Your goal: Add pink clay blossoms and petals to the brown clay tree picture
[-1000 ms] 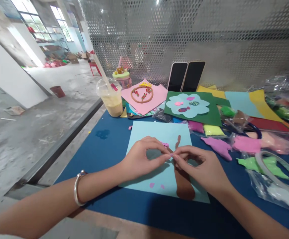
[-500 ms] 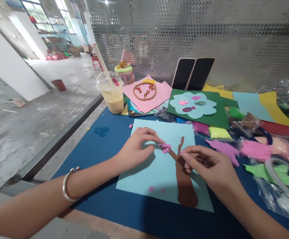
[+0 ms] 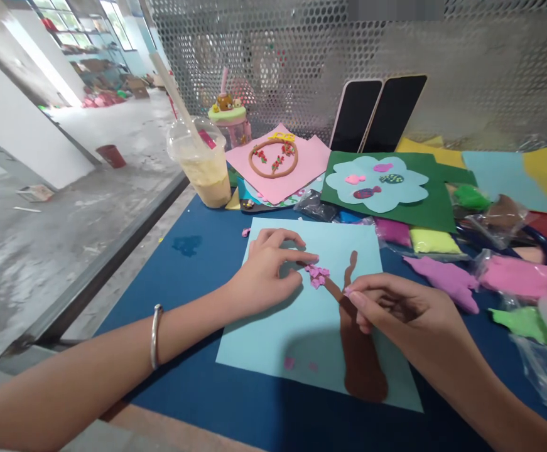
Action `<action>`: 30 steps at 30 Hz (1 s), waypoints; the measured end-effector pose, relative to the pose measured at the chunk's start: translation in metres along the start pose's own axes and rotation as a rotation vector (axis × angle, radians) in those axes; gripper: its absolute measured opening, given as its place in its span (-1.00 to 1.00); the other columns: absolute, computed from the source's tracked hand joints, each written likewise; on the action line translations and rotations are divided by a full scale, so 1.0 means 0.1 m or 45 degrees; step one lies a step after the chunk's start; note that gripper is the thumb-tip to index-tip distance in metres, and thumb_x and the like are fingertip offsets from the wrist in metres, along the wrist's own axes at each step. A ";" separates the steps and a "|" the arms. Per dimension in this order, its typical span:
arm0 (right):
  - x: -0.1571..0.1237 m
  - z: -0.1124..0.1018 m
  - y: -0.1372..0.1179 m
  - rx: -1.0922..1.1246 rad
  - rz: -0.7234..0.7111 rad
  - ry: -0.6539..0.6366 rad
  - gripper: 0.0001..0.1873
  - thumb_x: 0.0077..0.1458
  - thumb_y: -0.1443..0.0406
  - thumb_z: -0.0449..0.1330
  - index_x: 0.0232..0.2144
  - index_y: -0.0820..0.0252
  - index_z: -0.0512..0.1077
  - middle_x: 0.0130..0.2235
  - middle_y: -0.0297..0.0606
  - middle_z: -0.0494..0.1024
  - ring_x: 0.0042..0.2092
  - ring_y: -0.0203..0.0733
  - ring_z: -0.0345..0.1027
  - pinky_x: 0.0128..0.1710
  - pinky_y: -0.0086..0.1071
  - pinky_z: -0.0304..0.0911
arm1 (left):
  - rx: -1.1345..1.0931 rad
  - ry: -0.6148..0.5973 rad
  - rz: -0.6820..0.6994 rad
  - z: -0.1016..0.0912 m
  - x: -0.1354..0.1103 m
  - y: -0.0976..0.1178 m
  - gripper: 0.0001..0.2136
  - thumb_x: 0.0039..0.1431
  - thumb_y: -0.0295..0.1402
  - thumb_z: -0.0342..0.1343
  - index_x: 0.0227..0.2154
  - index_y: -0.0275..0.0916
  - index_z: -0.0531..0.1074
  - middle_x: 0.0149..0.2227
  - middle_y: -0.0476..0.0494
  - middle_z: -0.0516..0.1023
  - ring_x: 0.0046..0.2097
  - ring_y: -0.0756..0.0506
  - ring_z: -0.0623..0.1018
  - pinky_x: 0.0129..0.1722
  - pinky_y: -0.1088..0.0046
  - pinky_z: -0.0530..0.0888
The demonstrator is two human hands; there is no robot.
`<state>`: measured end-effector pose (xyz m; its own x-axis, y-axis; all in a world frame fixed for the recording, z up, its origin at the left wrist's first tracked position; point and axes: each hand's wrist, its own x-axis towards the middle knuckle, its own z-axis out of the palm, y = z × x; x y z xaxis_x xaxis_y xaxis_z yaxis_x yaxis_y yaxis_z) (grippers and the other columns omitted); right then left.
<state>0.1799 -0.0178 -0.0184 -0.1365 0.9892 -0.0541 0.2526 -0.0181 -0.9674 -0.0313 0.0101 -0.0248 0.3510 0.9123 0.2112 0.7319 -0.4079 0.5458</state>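
A light blue sheet of paper (image 3: 264,333) lies on the dark blue table, with a brown clay tree (image 3: 362,351) on it. Pink clay petals (image 3: 318,276) cluster on the tree's left branch. My left hand (image 3: 273,263) rests on the sheet, fingers apart, its index fingertip touching the upper edge of the cluster. Between thumb and index finger, my right hand (image 3: 395,307) pinches a small bit of pink clay (image 3: 347,291) just over the fork of the trunk. Two pink marks (image 3: 289,363) show near the sheet's lower edge.
A drink cup with a straw (image 3: 205,172) stands at the back left. Behind the sheet lie a pink card (image 3: 308,160) and a green card with fish (image 3: 438,213). Two phones (image 3: 355,116) lean on the perforated metal panel. Clay packets (image 3: 436,242) and purple clay (image 3: 447,282) lie at right.
My left index fingertip has shifted slightly along the top of the petal cluster. My right hand keeps its pinch near the fork. The camera view has moved a little.
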 end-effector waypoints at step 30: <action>-0.02 -0.01 -0.05 -0.045 0.016 -0.009 -0.84 0.05 0.14 0.30 -0.44 0.09 0.53 -0.61 -0.44 0.43 -0.55 -0.35 0.33 -0.46 -0.49 0.29 | 0.319 0.039 0.195 -0.04 -0.05 -0.02 -0.64 0.14 -0.52 -0.05 -0.15 -0.07 0.58 0.00 -0.13 0.48 0.07 -0.27 0.30 -0.07 0.08 0.21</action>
<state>0.1799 -0.0196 -0.0127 -0.1395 0.9879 -0.0683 0.2880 -0.0255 -0.9573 -0.0364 0.0067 -0.0239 0.4532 0.8386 0.3023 0.7945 -0.5338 0.2897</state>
